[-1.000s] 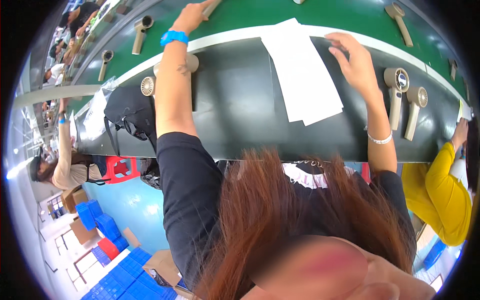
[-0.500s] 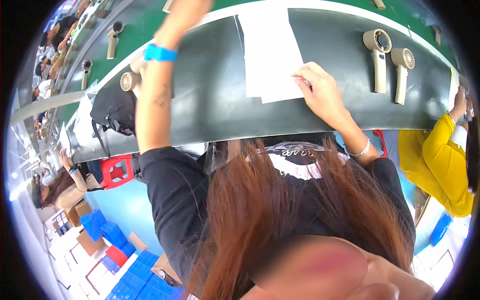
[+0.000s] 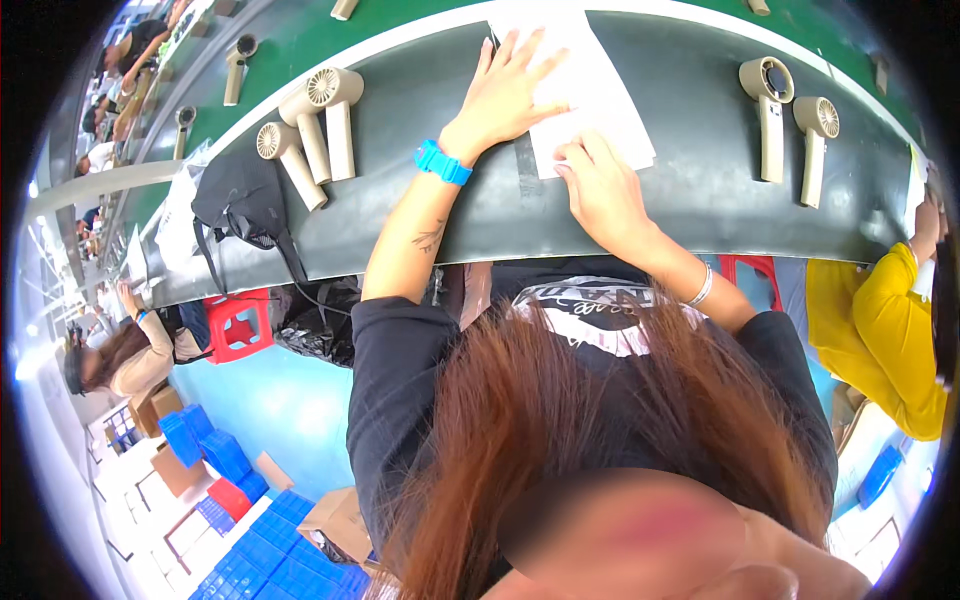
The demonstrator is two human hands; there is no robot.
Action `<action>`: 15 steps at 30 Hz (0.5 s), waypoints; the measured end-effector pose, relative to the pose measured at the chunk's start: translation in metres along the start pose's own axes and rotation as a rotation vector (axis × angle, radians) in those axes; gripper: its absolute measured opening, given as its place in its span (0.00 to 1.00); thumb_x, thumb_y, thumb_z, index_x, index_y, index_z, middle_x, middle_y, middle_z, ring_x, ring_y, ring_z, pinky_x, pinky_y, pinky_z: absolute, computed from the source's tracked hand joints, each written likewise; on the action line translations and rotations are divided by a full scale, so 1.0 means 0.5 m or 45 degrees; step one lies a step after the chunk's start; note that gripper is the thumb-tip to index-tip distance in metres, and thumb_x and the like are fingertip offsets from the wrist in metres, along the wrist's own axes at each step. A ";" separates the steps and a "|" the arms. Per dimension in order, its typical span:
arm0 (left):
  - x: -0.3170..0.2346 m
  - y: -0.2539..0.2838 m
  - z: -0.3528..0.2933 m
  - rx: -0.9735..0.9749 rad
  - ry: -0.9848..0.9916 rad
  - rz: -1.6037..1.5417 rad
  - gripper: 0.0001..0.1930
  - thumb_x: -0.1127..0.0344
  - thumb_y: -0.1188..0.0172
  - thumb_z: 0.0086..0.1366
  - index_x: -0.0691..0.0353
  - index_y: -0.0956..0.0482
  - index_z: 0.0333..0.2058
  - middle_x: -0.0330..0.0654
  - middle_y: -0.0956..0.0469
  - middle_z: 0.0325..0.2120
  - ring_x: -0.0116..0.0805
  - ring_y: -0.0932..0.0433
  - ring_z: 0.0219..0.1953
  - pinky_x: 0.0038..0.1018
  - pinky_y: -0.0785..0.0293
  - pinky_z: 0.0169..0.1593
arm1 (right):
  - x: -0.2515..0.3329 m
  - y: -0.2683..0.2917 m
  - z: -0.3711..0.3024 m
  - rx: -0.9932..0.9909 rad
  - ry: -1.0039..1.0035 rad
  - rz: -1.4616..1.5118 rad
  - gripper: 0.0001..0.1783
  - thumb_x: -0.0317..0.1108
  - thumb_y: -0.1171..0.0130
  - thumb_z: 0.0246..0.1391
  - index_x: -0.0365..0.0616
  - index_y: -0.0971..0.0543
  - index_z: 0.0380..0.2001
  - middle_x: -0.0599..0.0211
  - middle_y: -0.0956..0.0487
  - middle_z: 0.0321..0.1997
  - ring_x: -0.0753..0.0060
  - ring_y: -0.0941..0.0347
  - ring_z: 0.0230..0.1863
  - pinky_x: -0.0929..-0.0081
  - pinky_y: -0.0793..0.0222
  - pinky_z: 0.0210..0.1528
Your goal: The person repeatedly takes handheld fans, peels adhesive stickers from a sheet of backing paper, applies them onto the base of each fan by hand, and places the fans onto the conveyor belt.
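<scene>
White paper sheets (image 3: 605, 85) lie on the dark tabletop in front of me, reaching toward its far edge. My left hand (image 3: 512, 92) is spread flat across their left side, fingers apart. At their near edge my right hand (image 3: 603, 195) is closed, thumb and bent fingers pinching the paper; its fingertips are partly hidden. To the left of the sheets rest three beige handheld fans: one near the bag (image 3: 300, 178), a middle one (image 3: 313, 145), and one on the right (image 3: 340, 135). Two more, a fan (image 3: 771, 140) and its neighbour (image 3: 815, 165), lie to the right.
A black bag (image 3: 240, 205) sits at the table's left, above a red stool (image 3: 240, 325). Beyond the white strip runs a green surface (image 3: 420, 12) with more fans. A person in a yellow sleeve (image 3: 870, 315) works at the right. Blue crates (image 3: 265, 555) stand on the floor.
My left hand has come back from the far left onto the paper and flattened there. The paper's near edge has shifted and turned slightly. My right hand stays at that edge.
</scene>
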State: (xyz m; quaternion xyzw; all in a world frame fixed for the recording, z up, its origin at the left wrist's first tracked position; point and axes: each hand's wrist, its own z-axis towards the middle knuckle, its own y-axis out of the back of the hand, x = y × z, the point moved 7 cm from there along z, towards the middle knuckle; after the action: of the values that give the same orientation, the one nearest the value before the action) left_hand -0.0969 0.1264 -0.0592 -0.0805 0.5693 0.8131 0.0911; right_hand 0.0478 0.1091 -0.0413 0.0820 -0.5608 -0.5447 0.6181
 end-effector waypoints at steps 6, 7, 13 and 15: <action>0.002 -0.006 -0.006 0.000 0.029 0.023 0.34 0.40 0.45 0.54 0.44 0.36 0.58 0.47 0.48 0.63 0.54 0.53 0.65 0.55 0.61 0.64 | -0.001 0.005 0.003 0.047 -0.037 0.027 0.06 0.23 0.45 0.47 0.40 0.28 0.31 0.60 0.31 0.34 0.55 0.30 0.36 0.63 0.33 0.36; -0.001 -0.003 -0.008 -0.020 0.017 0.045 0.33 0.40 0.45 0.54 0.44 0.36 0.58 0.47 0.47 0.63 0.54 0.53 0.65 0.55 0.61 0.64 | -0.005 0.010 0.002 0.014 -0.103 0.047 0.05 0.23 0.45 0.47 0.41 0.28 0.30 0.60 0.31 0.33 0.55 0.31 0.36 0.63 0.33 0.36; -0.005 -0.002 -0.009 -0.071 -0.002 0.083 0.32 0.39 0.46 0.55 0.43 0.36 0.58 0.47 0.46 0.62 0.53 0.52 0.65 0.57 0.63 0.63 | 0.001 0.009 0.006 -0.005 -0.035 0.040 0.04 0.23 0.47 0.48 0.40 0.29 0.29 0.60 0.31 0.33 0.54 0.31 0.34 0.63 0.34 0.34; -0.006 0.001 -0.008 -0.097 -0.010 0.081 0.32 0.39 0.47 0.56 0.42 0.36 0.58 0.47 0.45 0.62 0.53 0.52 0.65 0.57 0.63 0.63 | 0.000 0.003 0.006 0.044 -0.026 0.012 0.04 0.22 0.47 0.48 0.40 0.30 0.30 0.59 0.32 0.33 0.53 0.31 0.35 0.62 0.34 0.35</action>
State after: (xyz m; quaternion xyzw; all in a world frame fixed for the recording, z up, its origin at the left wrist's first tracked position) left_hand -0.0938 0.1222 -0.0595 -0.0626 0.5399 0.8369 0.0643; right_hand 0.0464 0.1112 -0.0391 0.0844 -0.5767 -0.5328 0.6135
